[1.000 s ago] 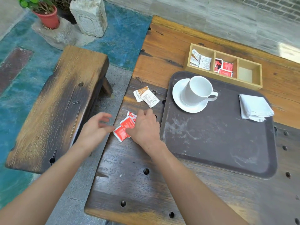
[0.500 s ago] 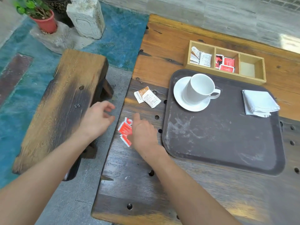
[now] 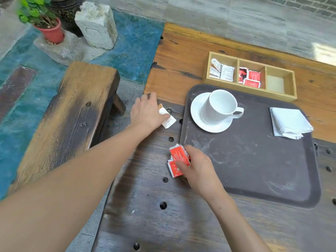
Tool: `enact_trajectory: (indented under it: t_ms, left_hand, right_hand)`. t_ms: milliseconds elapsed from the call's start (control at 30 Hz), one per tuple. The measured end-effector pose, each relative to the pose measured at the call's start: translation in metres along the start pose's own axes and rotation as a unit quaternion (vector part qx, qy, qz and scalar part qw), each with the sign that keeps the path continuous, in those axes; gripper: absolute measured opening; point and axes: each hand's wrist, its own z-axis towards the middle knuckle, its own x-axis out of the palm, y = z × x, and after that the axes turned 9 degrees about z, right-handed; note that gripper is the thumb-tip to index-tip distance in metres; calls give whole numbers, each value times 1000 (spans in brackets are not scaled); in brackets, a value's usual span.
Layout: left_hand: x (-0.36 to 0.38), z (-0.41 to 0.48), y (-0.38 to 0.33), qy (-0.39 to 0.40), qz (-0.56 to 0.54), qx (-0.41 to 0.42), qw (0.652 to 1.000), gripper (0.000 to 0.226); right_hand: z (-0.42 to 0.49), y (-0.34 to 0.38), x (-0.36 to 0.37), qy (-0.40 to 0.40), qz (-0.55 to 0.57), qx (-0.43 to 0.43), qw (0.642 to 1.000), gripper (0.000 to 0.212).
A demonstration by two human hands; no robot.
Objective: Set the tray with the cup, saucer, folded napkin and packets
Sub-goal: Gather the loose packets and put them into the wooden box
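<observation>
A dark tray (image 3: 254,166) lies on the wooden table. On its far left stands a white cup (image 3: 221,106) on a white saucer (image 3: 198,115); a folded white napkin (image 3: 289,122) rests at its far right. My right hand (image 3: 198,168) grips red packets (image 3: 177,160) just off the tray's left edge. My left hand (image 3: 147,111) lies over the white packets (image 3: 167,118) on the table, left of the tray; whether it grips them is unclear.
A wooden three-compartment box (image 3: 251,77) behind the tray holds white packets, red packets and an empty cell. A wooden bench (image 3: 72,113) stands left of the table. A potted plant (image 3: 45,22) and stone block (image 3: 96,24) sit on the floor beyond.
My right hand has picked up the red packets and moved right to the tray's edge. My left hand has reached forward onto the white packets.
</observation>
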Motion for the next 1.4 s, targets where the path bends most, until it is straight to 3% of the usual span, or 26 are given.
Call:
enact_trajectory:
  t_ms: [67, 133, 300, 433, 600, 733, 833, 933, 1133, 1400]
  left_hand:
    - [4, 3, -10, -10, 48, -22, 999, 73]
    - [6, 4, -15, -1, 43, -51, 998, 70]
    - [5, 6, -10, 73, -59, -87, 992, 29]
    - [-1, -3, 0, 85, -178, -85, 977, 18]
    - [-7, -15, 13, 88, -228, -115, 963, 19]
    - [-30, -28, 10, 149, -416, -162, 882, 31]
    - [-56, -31, -3, 153, -491, -165, 842, 40]
    - [-84, -27, -30, 152, -511, -158, 831, 47]
    - [-120, -7, -100, 153, -518, -129, 832, 32]
    - [-116, 26, -148, 149, -543, -169, 809, 30]
  right_hand:
    - [-3, -9, -8, 4, 10, 6, 1000, 22]
    - [-5, -15, -13, 7, 25, 13, 1000, 14]
    - [-4, -22, -19, -12, 59, 26, 998, 15]
    - [-3, -20, -26, -29, 92, 32, 995, 13]
    - [-10, -22, -47, -66, 207, 80, 973, 7]
    - [-27, -19, -75, -117, 285, 110, 945, 21]
    - [-40, -17, -106, -163, 345, 118, 917, 24]
    - [-53, -14, -138, -197, 376, 125, 897, 24]
    - [-45, -17, -204, -247, 391, 134, 876, 25]
    - [72, -35, -271, -238, 427, 157, 858, 17]
